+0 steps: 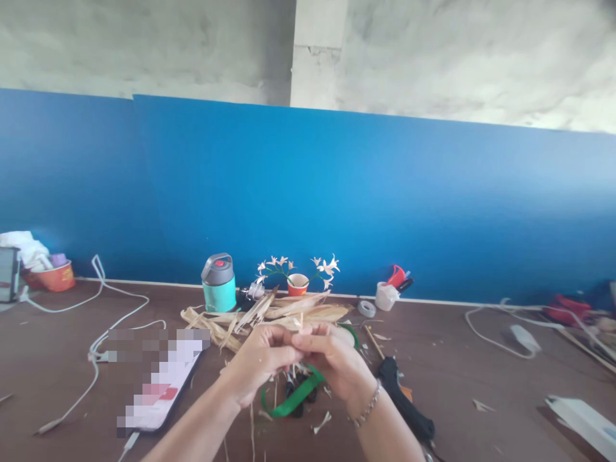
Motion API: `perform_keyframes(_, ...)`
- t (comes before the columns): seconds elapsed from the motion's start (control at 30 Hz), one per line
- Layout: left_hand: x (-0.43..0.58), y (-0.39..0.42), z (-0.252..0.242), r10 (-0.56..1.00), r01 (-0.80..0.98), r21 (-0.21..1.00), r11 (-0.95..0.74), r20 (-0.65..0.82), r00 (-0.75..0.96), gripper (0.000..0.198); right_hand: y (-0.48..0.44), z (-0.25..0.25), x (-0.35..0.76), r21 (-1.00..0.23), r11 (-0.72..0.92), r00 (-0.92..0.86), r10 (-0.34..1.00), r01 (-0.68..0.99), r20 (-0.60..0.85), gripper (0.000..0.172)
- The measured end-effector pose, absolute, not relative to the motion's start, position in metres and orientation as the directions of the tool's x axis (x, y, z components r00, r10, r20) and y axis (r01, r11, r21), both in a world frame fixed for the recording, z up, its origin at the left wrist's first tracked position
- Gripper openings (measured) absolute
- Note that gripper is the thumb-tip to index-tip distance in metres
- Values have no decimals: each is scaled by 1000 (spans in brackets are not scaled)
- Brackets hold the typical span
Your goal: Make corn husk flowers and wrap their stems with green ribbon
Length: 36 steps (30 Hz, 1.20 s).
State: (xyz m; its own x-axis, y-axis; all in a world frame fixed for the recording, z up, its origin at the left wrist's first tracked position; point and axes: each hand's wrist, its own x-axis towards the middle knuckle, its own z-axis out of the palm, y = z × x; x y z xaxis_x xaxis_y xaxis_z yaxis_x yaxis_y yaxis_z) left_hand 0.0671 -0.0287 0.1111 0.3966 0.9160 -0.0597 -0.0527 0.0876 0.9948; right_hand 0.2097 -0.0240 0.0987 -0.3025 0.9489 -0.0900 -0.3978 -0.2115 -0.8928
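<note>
My left hand [262,359] and my right hand [332,359] meet above the middle of the table, fingertips pinched together. Between them pokes up a small pale piece of dried husk [299,323]; the fingers hide its lower part. Right behind lies a heap of dried corn husks [308,307]. Below my hands a green ribbon [293,401] curls over black-handled scissors or a similar tool, mostly covered. Close to my right forearm is a black hot glue gun [404,401]. Small pale husk flowers [330,264] on green stems stand in a paper cup [298,285].
A phone [166,385] lies at left, white cables [120,311] behind it. A turquoise flask [220,289], a tape roll [366,309] and a white cup with pens [385,296] stand along the blue partition [337,192]. At right are a white box [587,423] and a white plug [525,340].
</note>
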Motion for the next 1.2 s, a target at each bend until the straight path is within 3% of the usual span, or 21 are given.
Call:
perform_keyframes(0.23,63,-26,114,904,-101,983,154,-99,416,17,-22,99,222,-905,-185,-473,881,-383,20,17)
perform_keyframes(0.57,65,-29,112,901,-77,991,105,-62,430,19,-22,99,223,-909,-193,-385,922,-370,-39,17)
perform_keyframes(0.9,63,-29,110,890,-43,996,80,-52,453,14,-25,103,226,-916,-185,-426,904,-357,-16,18)
perform_keyframes(1.07,64,-27,113,917,150,987,-49,-15,398,12,-21,99,222,-923,-171,-348,936,-345,-43,22)
perform_keyframes(1.2,69,-26,111,948,174,973,-152,94,304,15,-14,94,221,-945,-164,-272,959,-285,-84,28)
